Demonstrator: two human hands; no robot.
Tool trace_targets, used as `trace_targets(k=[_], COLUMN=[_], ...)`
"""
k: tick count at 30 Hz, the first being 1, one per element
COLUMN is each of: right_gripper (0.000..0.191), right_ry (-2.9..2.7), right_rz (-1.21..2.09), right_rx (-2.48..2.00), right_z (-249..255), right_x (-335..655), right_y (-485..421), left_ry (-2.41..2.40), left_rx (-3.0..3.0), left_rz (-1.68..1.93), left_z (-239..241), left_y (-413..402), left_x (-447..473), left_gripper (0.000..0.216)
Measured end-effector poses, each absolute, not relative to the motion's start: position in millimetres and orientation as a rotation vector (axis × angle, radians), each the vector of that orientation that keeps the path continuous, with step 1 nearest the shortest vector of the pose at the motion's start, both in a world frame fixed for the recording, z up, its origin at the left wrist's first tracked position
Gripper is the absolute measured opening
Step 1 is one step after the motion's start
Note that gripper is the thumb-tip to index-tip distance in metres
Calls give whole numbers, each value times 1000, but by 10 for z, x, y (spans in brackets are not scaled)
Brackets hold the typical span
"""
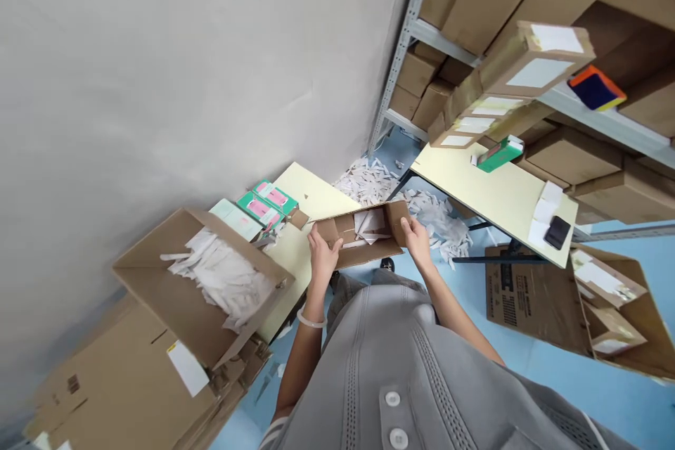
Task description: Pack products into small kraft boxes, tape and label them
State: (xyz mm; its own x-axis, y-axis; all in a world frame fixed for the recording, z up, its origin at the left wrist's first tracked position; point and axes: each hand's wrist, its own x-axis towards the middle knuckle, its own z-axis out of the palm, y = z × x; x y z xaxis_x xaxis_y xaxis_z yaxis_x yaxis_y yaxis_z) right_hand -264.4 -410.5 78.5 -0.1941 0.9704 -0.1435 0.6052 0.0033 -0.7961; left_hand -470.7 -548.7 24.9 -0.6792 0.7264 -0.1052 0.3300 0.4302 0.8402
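A small open box (pixel 363 233) sits just below the centre of the frame, held up between both hands above the person's lap. The left hand (pixel 323 256) grips its left end, fingers curled over the rim and into the box, thumb on the outside. The right hand (pixel 416 239) clasps the right end the same way, fingers wrapped round the flap at the corner. Both hands are closed on the cardboard; neither holds anything else. Inside the box lie white paper slips (pixel 370 223), between the two sets of fingers and not touched by them as far as can be seen.

Just left of the box a pale yellow table (pixel 311 198) runs toward the wall, carrying green-and-pink packs (pixel 266 202) near its far edge. At lower left a big carton (pixel 195 281) stands open, filled with white paper strips (pixel 224 278), its rim close to the left wrist, which wears a bracelet (pixel 311 321). Flat cartons (pixel 126 387) are piled beneath it.

To the right, a second table (pixel 500 197) holds a green pack (pixel 500 153) and a dark phone-like thing (pixel 557 231). White scraps (pixel 437 221) litter the blue floor (pixel 553 365) between the tables, just beyond the box. Shelves (pixel 416 35) of brown cartons fill the upper right. A grey shirt (pixel 401 365) fills the bottom centre.
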Motion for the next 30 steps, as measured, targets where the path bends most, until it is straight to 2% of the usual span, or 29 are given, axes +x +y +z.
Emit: trace_targets(k=[4, 9, 19, 30], right_gripper=[48, 46, 46, 51], right_ry=[-1775, -1656, -1225, -803], right_rz=[1055, 1040, 837, 816], right_rx=[-1680, -1721, -1944, -1935], right_z=[798, 795, 926, 643], right_x=[-2234, -1387, 698, 1377], right_y=[-3896, -3464, -3076, -2907], left_ry=[2288, 2247, 1622, 1400], left_rx=[936, 1042, 1239, 1467], left_rz=[1060, 986, 773, 627], left_z=[287, 306, 498, 555], left_y=[-5141, -4561, -3487, -2131], left_x=[-4306, -3544, -2226, -1615], left_gripper=[78, 68, 61, 54])
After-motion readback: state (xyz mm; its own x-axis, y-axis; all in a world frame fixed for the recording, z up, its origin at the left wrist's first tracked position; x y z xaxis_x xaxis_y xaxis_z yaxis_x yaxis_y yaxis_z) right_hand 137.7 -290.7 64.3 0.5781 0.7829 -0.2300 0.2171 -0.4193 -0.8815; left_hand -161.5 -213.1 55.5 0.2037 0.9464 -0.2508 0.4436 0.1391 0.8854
